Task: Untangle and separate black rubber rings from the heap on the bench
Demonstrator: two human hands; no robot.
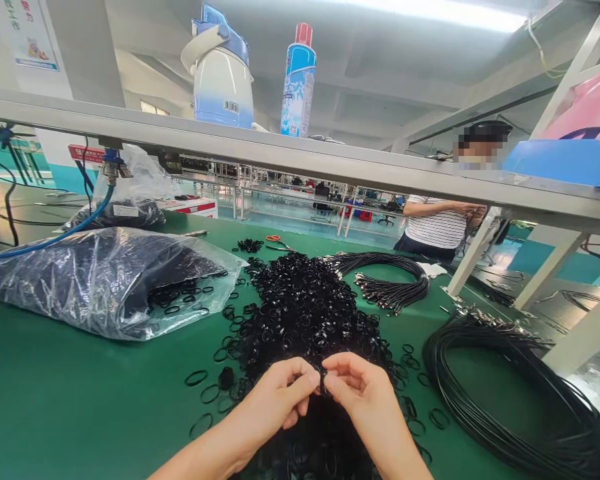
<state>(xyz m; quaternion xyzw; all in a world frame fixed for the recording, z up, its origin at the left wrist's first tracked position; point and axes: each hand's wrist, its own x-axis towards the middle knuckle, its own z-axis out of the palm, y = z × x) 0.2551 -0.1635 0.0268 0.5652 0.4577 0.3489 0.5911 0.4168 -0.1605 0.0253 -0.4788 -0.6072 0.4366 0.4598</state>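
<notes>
A big heap of small black rings [305, 300] spreads over the green tabletop in front of me. Just above its near part, my left hand [287, 393] and my right hand [357, 387] meet fingertip to fingertip. Between them they pinch a small black ring [323, 379], mostly covered by the fingers. Both hands are closed, thumbs against forefingers. Loose rings [197, 378] lie scattered at the left edge of the heap. A clear plastic bag [105, 280] holding more black rings lies on its side to the left, its mouth facing the heap.
Coiled black cables [480, 400] lie at right, and a smaller cable bundle [395, 280] lies behind. Orange-handled scissors [275, 239] rest beyond the heap. An overhead shelf [280, 150] carries a jug [223, 73] and a spray can [299, 87]. A person in stripes [435, 223] stands across the table.
</notes>
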